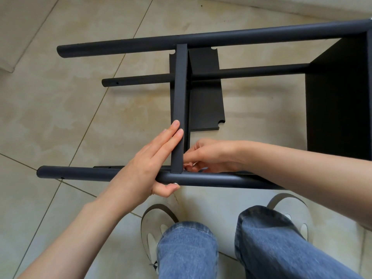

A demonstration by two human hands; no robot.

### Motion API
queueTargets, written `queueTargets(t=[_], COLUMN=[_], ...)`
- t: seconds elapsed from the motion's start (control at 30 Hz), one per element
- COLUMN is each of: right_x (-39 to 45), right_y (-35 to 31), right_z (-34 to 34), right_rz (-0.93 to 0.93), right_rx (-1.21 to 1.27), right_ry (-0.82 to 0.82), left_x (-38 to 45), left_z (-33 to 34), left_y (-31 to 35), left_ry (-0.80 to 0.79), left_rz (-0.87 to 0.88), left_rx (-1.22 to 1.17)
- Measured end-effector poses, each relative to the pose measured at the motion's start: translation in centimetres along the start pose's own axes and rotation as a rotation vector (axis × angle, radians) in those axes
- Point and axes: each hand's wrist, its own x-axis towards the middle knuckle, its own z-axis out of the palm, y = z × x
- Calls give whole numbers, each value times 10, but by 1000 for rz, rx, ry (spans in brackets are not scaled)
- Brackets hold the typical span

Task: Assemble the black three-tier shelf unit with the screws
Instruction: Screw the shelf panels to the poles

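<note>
The black shelf unit lies on its side on the tiled floor. Its near pole (pixel 211 179) runs left to right in front of me, and the far pole (pixel 201 38) runs parallel above. A middle shelf panel (pixel 180 93) stands on edge between them. My left hand (pixel 149 168) lies flat against the panel's left face, thumb hooked under the near pole beside a silver screw head (pixel 176 183). My right hand (pixel 209 156) reaches in behind the panel at the joint, fingers curled; what they pinch is hidden.
A loose black shelf board (pixel 205 101) with notched corners lies flat on the floor under the frame. An end shelf panel (pixel 340 93) is fixed at the right. A lower rear pole (pixel 141 80) crosses the middle. My jeans and shoes (pixel 159 220) are just below.
</note>
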Motion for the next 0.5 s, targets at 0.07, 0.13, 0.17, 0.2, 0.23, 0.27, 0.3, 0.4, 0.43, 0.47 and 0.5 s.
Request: queueTargets(t=[0.07, 0.13, 0.17, 0.2, 0.23, 0.27, 0.3, 0.4, 0.43, 0.47, 0.5], right_x=[-2, -1, 0, 1, 2, 2, 2, 2, 2, 3, 4], right_y=[-2, -1, 0, 0, 2, 2, 2, 2, 1, 2, 3], right_z=[-1, -1, 0, 2, 2, 1, 0, -5, -6, -6, -7], right_rz=[-9, -18, -15, -8, 1, 13, 20, 13, 6, -2, -14], right_rx=[18, 30, 28, 19, 3, -3, -6, 23, 38, 54, 67], right_ry=[-37, -22, -15, -8, 3, 15, 15, -54, -79, -90, -93], left_x=[0, 0, 0, 0, 0, 0, 0, -1, -1, -2, -2], left_z=[1, 1, 2, 2, 2, 3, 3, 3, 4, 5, 5], left_y=[-1, -3, -4, -4, -4, -4, -5, -5, -5, -4, -4], left_ry=[-2, 3, 5, 8, 10, 13, 16, 23, 28, 38, 51], left_rz=[4, 10, 13, 16, 19, 24, 29, 37, 47, 64, 86], left_rx=[-1, 2, 5, 9, 11, 12, 13, 38, 61, 87, 109])
